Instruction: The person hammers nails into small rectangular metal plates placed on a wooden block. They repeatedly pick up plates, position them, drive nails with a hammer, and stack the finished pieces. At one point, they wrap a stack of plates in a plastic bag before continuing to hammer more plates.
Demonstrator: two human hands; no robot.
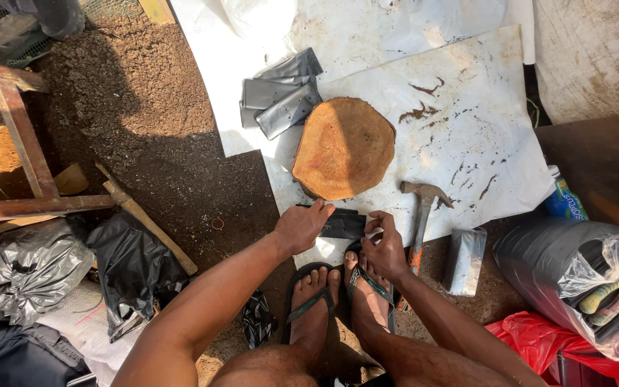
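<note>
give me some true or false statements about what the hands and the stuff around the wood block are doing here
1. Both hands hold a small black bag: true; the left hand and right hand grip the black bag.
2. The hammer lies on top of the wood block: false; the hammer lies on the white sheet, right of the wood block.
3. A pile of dark bags lies beyond the block: true; see the pile of bags.
4. The person is barefoot: false; they wear sandals.
</note>
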